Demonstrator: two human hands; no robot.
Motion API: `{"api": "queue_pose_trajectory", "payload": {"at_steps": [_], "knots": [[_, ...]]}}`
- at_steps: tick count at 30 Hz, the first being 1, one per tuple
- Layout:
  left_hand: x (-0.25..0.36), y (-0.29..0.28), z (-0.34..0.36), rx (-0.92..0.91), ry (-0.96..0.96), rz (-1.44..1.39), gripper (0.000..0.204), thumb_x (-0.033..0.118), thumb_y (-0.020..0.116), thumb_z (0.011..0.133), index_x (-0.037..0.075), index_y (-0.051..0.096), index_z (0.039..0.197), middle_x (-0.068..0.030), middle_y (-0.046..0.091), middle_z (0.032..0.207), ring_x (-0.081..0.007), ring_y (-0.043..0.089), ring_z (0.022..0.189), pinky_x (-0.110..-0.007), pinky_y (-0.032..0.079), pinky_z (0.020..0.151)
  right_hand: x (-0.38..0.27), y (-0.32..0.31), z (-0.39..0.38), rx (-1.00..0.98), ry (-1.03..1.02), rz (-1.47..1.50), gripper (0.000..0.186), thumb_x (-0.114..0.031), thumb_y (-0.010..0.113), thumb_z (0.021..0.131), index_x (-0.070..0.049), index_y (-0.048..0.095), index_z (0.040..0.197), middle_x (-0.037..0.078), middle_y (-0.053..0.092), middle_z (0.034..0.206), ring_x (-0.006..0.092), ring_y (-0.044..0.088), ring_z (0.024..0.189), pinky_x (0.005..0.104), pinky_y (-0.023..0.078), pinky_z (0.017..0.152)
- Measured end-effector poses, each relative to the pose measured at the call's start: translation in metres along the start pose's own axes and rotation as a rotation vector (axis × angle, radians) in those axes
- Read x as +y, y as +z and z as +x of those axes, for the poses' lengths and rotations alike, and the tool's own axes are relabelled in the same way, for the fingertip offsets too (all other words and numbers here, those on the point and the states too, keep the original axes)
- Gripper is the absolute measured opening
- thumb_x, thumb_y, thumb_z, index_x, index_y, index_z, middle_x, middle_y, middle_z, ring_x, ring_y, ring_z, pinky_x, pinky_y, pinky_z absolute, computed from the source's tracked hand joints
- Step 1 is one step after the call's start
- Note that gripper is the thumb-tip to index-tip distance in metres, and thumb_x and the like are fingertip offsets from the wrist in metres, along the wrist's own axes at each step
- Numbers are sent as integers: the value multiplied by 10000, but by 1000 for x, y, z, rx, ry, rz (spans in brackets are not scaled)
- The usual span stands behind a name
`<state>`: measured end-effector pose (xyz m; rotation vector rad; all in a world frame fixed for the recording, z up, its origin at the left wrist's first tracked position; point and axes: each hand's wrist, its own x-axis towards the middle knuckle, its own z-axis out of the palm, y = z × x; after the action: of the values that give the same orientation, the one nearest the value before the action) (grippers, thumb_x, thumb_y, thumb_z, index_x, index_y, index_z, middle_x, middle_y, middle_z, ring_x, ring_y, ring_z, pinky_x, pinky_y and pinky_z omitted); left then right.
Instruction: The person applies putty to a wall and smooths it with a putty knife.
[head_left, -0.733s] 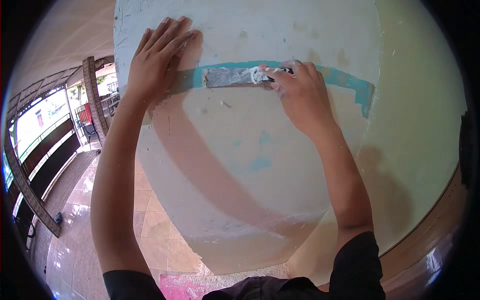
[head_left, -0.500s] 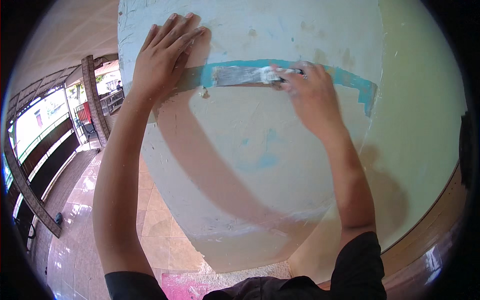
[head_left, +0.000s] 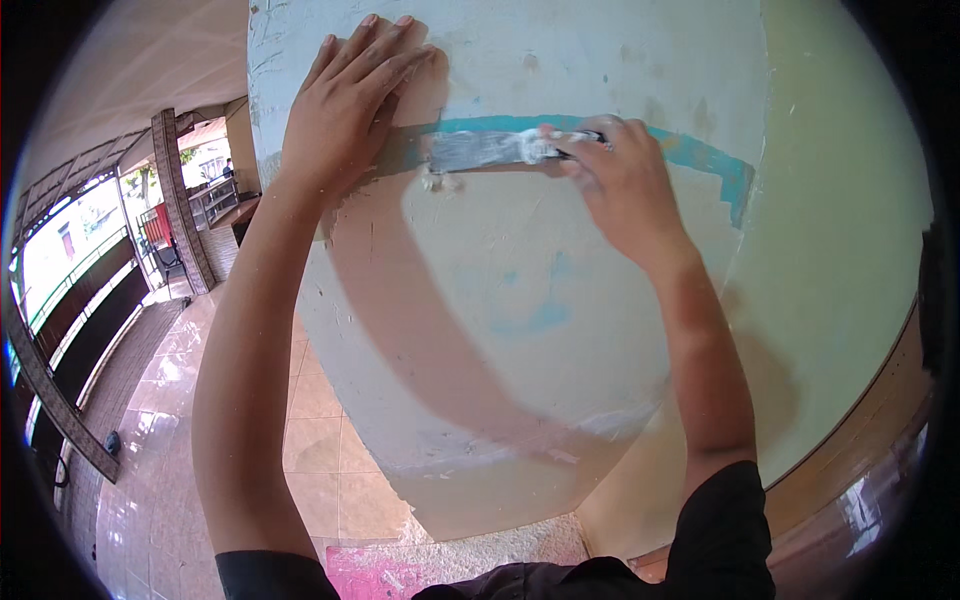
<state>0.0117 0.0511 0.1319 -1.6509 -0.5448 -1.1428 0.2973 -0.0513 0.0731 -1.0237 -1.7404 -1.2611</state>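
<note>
My left hand (head_left: 345, 110) lies flat on the whitish wall (head_left: 480, 270), fingers stretched upward beside the left end of a turquoise paint band (head_left: 690, 152). To its right, my right hand (head_left: 622, 180) grips the handle of a scraper (head_left: 475, 150). The wide blade, smeared with white residue, points left and lies against the wall along the band, covering part of it. Crumbs of scraped material (head_left: 440, 182) cling just below the blade's left end. Part of the handle is hidden inside my fingers.
A pale green wall (head_left: 840, 230) meets the whitish one on the right. Below lies a pink mat (head_left: 375, 572) strewn with white flakes, on a tiled floor (head_left: 312, 445). At left are a pillar (head_left: 183, 200) and a dark railing (head_left: 85, 345).
The crumbs below the blade's left end have grown into a bigger clump, a little farther right in the picture. The view has shifted slightly. Both hands keep their poses.
</note>
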Motion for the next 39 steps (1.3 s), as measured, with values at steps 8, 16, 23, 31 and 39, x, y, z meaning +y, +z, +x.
{"api": "queue_pose_trajectory", "payload": {"at_steps": [8, 16, 23, 31, 39], "knots": [[-7, 1, 0, 29, 12, -127, 395, 167, 557, 966, 266, 575, 1347, 40, 468, 1502, -235, 358, 1436, -465, 247, 1216, -42, 7, -2, -10, 70, 96, 319, -147, 663, 884, -239, 698, 1188, 66, 614, 1030, 284, 555, 995, 414, 457, 879], [4, -5, 1, 0, -2, -74, 460, 196, 630, 913, 291, 564, 1359, 50, 435, 1526, -228, 339, 1447, -461, 248, 1214, 50, -18, -121, -34, 370, 6, 370, -146, 651, 904, -117, 614, 1271, 107, 613, 1001, 323, 582, 945, 420, 484, 845], [11, -14, 5, -54, 4, 49, 517, 334, 608, 930, 287, 491, 1432, 7, 331, 1593, -259, 261, 1486, -481, 185, 1223, 18, 1, -257, -81, 683, 177, 441, -203, 625, 941, -44, 513, 1336, 199, 607, 1216, 383, 590, 1129, 435, 476, 957], [42, 1, 7, -69, -105, 186, 658, 538, 572, 915, 370, 365, 1516, -10, 227, 1636, -319, 151, 1516, -609, 106, 1191, 22, -6, -228, 125, 673, 422, 451, -156, 580, 943, 28, 461, 1338, 257, 545, 1280, 389, 554, 1185, 433, 430, 1021], [74, 11, 28, -87, -121, 204, 714, 627, 562, 891, 392, 333, 1526, -16, 201, 1644, -335, 141, 1516, -624, 122, 1183, 19, -35, -173, 29, 498, 466, 481, -56, 602, 853, -25, 531, 1328, 193, 607, 1132, 387, 576, 1012, 450, 471, 895]]}}
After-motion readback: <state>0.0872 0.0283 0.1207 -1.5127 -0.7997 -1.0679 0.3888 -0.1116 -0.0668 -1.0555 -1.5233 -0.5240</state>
